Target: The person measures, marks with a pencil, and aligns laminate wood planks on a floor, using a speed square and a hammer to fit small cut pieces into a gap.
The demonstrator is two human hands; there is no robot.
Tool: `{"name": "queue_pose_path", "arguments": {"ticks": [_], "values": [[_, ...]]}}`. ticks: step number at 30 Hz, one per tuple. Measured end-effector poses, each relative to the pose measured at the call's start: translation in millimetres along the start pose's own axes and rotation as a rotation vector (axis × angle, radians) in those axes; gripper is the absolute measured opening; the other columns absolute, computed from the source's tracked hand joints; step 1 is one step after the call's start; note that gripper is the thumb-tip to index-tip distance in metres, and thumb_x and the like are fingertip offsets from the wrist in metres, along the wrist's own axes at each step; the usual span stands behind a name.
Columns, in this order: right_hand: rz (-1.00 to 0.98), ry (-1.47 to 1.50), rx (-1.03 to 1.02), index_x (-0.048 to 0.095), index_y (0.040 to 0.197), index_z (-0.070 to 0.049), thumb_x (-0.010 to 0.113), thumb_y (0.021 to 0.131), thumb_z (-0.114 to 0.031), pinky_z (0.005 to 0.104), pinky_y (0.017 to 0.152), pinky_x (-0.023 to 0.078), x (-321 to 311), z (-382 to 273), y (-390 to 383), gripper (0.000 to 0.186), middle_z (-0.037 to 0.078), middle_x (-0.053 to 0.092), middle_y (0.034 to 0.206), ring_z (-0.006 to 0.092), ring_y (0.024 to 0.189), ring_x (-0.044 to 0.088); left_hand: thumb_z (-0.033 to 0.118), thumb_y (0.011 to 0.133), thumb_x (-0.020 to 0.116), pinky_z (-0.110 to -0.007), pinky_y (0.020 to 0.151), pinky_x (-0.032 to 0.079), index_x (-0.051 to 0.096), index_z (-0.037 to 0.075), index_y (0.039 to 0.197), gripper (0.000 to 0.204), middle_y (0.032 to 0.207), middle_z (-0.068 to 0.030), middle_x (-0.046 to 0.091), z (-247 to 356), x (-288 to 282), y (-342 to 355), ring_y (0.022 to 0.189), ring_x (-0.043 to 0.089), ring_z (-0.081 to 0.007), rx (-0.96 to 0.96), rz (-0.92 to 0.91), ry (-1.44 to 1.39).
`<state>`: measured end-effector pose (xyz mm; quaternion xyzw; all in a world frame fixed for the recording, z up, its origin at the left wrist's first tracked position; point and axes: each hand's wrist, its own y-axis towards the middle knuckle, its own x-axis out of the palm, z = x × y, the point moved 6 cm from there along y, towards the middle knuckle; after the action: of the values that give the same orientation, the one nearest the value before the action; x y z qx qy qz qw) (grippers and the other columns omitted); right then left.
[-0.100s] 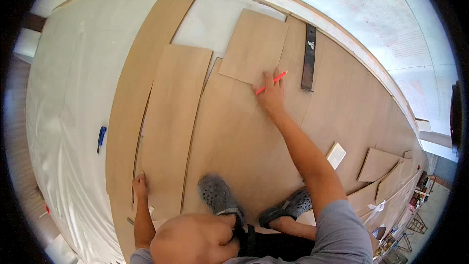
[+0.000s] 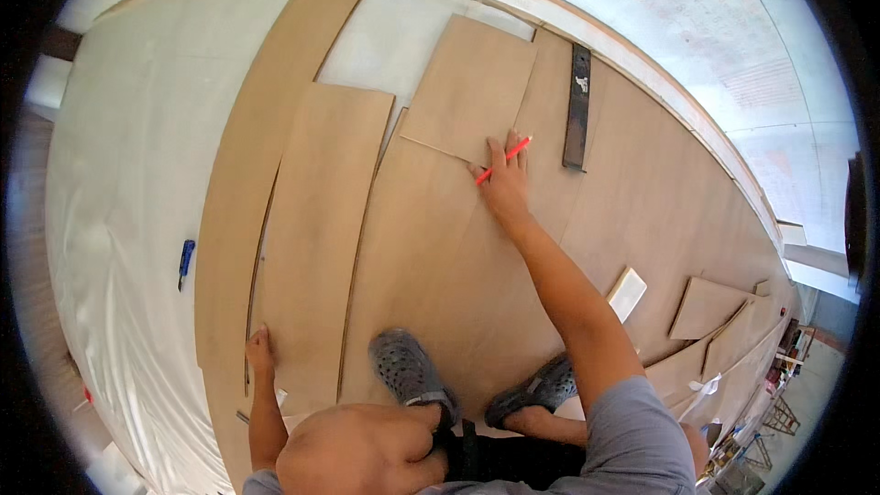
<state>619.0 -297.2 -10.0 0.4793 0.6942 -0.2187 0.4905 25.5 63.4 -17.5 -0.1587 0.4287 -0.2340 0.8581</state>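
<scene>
My right hand (image 2: 502,179) holds a red pencil (image 2: 504,159) slantwise between its fingers, fingertips resting at the lower right edge of a short square wood-look board (image 2: 467,82). At the lower left, my left hand (image 2: 259,346) has its fingers curled at the left edge of a plank (image 2: 312,238); whether they grip it is hard to make out. A narrow gap runs between that plank and a longer outer plank (image 2: 238,202). A blue utility knife (image 2: 186,261) lies on white sheeting (image 2: 119,174) to the left.
A black metal bar (image 2: 576,110) lies near the pale wall edge at the upper right. My grey clogs (image 2: 403,367) stand on the laid boards. A white block (image 2: 626,291), loose board pieces (image 2: 706,307) and assorted clutter lie to the right.
The short square board has shifted very slightly left, along with my right hand and pencil. The whole view has moved a little; otherwise my hands stay in much the same places.
</scene>
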Motion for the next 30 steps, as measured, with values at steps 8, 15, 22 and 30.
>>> {"name": "queue_pose_path", "arguments": {"ticks": [8,15,22,30], "values": [[0.104,-0.060,0.070,0.053,0.134,-0.008,0.068,0.090,-0.043,0.0507,0.119,0.025,8.9,-15.1,71.3,0.058,0.029,0.037,0.151,0.0451,0.145,0.027,0.044,0.097,0.062,-0.030,0.052,0.025,0.047,0.012,0.066,0.047,0.061,0.0055,0.035,-17.9,9.5,10.4,0.058,0.031,-0.0092,0.063,0.063,0.008],[0.104,-0.034,0.158,0.056,0.129,-0.007,0.070,0.088,-0.041,0.0489,0.117,0.027,12.2,-4.9,80.1,0.055,0.024,0.041,0.151,0.0383,0.146,0.029,0.045,0.096,0.063,-0.030,0.054,0.025,0.046,0.010,0.066,0.049,0.062,0.0046,0.034,-10.6,16.3,5.0,0.061,0.031,-0.0101,-0.031,0.045,-0.021],[0.106,-0.016,0.199,0.056,0.127,-0.007,0.071,0.087,-0.042,0.0481,0.116,0.029,12.0,-2.2,75.7,0.055,0.019,0.042,0.151,0.0340,0.145,0.031,0.044,0.097,0.061,-0.031,0.053,0.024,0.047,0.011,0.064,0.049,0.062,0.0047,0.033,7.9,15.4,0.6,0.060,0.031,-0.0093,-0.024,0.034,0.008],[0.141,-0.011,0.192,0.056,0.121,-0.008,0.077,0.082,-0.043,0.0501,0.114,0.032,18.3,14.4,79.7,0.056,0.016,0.046,0.149,0.0330,0.143,0.035,0.047,0.097,0.060,-0.031,0.054,0.029,0.045,0.010,0.063,0.052,0.063,0.0044,0.035,11.7,27.7,3.2,0.061,0.033,-0.0107,-0.057,0.022,-0.074]]}}
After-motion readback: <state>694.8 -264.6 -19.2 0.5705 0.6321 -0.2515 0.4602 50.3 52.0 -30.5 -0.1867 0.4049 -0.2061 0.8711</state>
